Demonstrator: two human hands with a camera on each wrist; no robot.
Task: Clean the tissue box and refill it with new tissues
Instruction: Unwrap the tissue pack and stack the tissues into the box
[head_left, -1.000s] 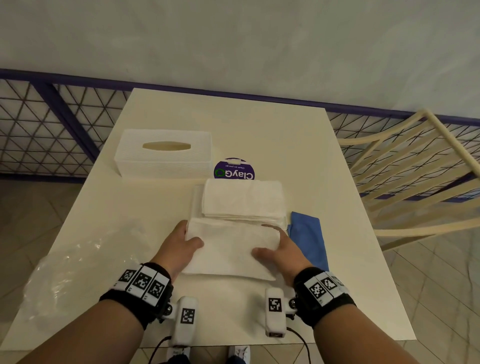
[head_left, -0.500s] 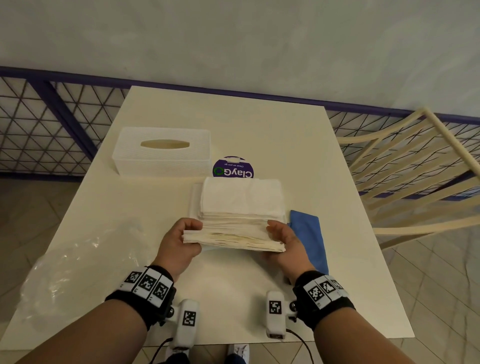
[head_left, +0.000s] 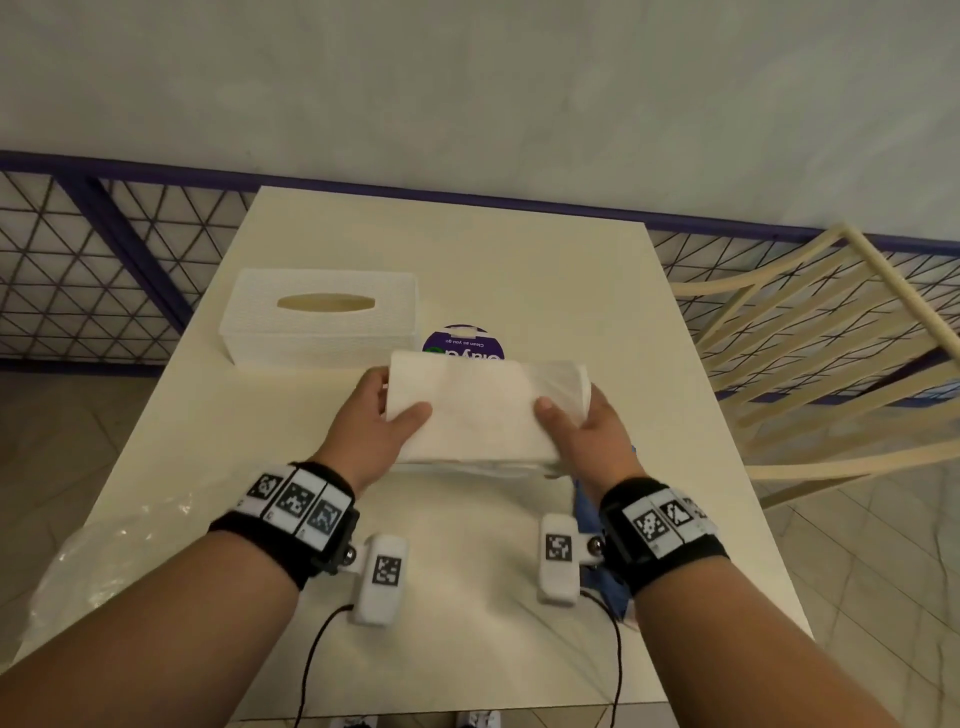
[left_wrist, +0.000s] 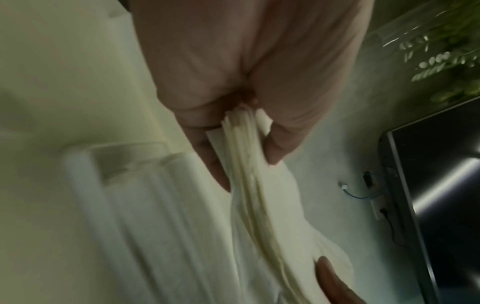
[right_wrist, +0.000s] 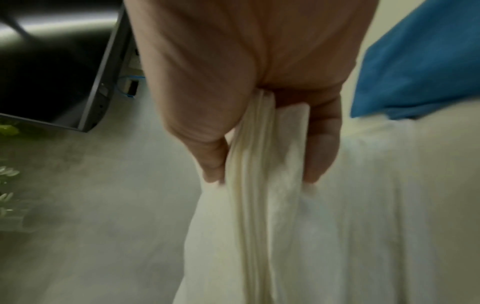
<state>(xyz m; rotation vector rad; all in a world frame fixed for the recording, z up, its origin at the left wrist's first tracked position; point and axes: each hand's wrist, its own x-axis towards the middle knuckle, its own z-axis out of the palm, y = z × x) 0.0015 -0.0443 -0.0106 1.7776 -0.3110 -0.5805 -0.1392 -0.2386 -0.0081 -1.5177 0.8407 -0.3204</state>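
A white stack of tissues (head_left: 483, 410) is held above the table between both hands, over the other tissue pile (head_left: 483, 467) whose edge shows just below it. My left hand (head_left: 382, 415) grips the stack's left end, thumb on top. My right hand (head_left: 576, 423) grips the right end the same way. The left wrist view shows the stack's layered edge (left_wrist: 246, 185) pinched between thumb and fingers; so does the right wrist view (right_wrist: 257, 164). The white tissue box (head_left: 322, 317), with an empty oval slot, stands on the table at the back left, apart from both hands.
A purple round sticker (head_left: 462, 343) lies on the cream table (head_left: 519, 270) behind the stack. A blue cloth (head_left: 592, 514) lies under my right wrist. Clear plastic wrap (head_left: 104, 566) hangs off the table's left edge. A cream chair (head_left: 810, 332) stands at the right.
Both hands have picked the near tissue stack up off the table and carried it forward, so it now hangs over the other pile. The box has not moved.
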